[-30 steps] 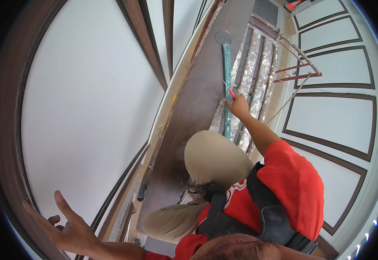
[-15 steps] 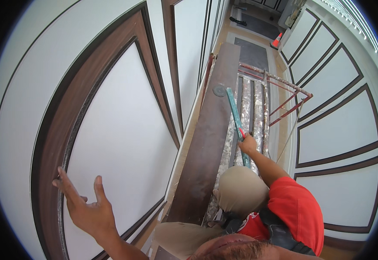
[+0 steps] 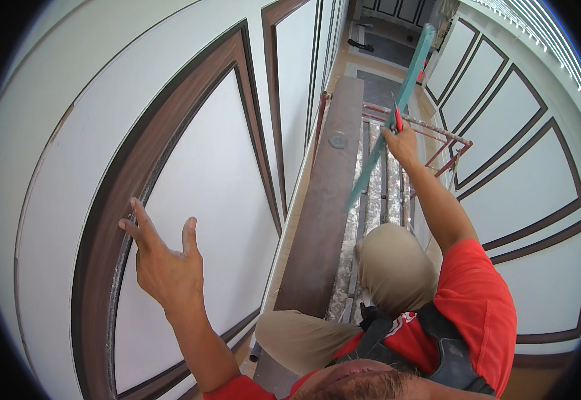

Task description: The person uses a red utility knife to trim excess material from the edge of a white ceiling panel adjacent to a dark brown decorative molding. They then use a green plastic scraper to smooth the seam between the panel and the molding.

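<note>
**Left wall point(image 3: 47, 193), scaffold deck point(image 3: 392, 207), right wall point(image 3: 437, 213)**

Plank point(image 3: 314, 227) lies lengthwise on left side of deck, between left wall and the deck's bare slats. Disc point(image 3: 338, 139) on plank, toward far end. End frame point(image 3: 447, 135) at deck's far end, reaching right. Cone point(image 3: 422, 70) beyond it, partly behind long flat bar point(image 3: 412, 77).

Bar slants across, near end above plank's right edge; knife point(image 3: 398, 119) in front of it, both in right fingers point(image 3: 390, 138). Left fingers point(image 3: 146, 230) over door-frame-like moulding point(image 3: 164, 120) on left wall; contact unclear. One knee point(image 3: 397, 260) above deck, the other point(image 3: 287, 333) across plank's near end.
</note>
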Action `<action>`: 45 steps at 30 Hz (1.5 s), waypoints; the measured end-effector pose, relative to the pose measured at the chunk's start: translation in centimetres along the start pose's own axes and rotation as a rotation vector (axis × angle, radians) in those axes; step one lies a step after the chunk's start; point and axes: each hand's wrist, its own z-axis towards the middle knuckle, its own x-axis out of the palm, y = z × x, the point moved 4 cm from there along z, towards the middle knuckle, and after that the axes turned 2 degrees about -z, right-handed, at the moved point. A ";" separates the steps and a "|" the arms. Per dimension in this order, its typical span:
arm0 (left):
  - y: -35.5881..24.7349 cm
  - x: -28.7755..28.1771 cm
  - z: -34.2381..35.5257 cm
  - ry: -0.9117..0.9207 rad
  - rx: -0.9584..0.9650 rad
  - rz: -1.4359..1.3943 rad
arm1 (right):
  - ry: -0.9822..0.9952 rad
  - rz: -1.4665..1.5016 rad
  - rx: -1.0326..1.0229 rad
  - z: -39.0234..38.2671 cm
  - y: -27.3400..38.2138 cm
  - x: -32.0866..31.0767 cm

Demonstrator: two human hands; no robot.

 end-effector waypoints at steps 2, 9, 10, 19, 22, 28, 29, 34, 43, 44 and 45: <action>-0.7 0.6 0.3 0.004 0.012 -0.030 | -0.018 0.156 0.000 2.0 1.9 0.1; -2.6 0.4 0.7 -0.015 -0.176 -0.046 | 0.092 0.694 0.093 1.8 9.1 4.7; -2.1 0.5 0.6 -0.077 -0.174 -0.031 | 0.091 0.775 0.078 2.1 9.2 5.9; -3.3 2.1 1.7 -0.476 -0.395 0.170 | 0.346 0.971 0.266 8.2 7.8 13.8; -3.9 4.6 1.9 -0.676 -0.446 0.235 | 0.412 1.050 0.310 11.5 6.8 17.5; -13.7 7.9 6.1 -0.876 -0.409 0.100 | 0.428 1.195 0.200 17.4 6.4 23.7; -14.4 8.6 7.3 -0.882 -0.393 0.169 | 0.432 1.215 0.205 18.3 6.0 24.8; -13.8 9.4 11.0 -0.772 -0.510 0.374 | 0.517 1.216 0.256 20.4 4.5 29.6; -16.8 10.4 11.7 -0.650 -0.406 0.487 | 0.528 1.215 0.299 23.8 4.0 32.2; -16.2 10.2 11.5 -0.678 -0.341 0.555 | 0.538 1.232 0.309 23.8 4.2 32.1; -15.0 9.9 11.3 -0.705 -0.275 0.621 | 0.542 1.250 0.312 23.7 4.3 32.2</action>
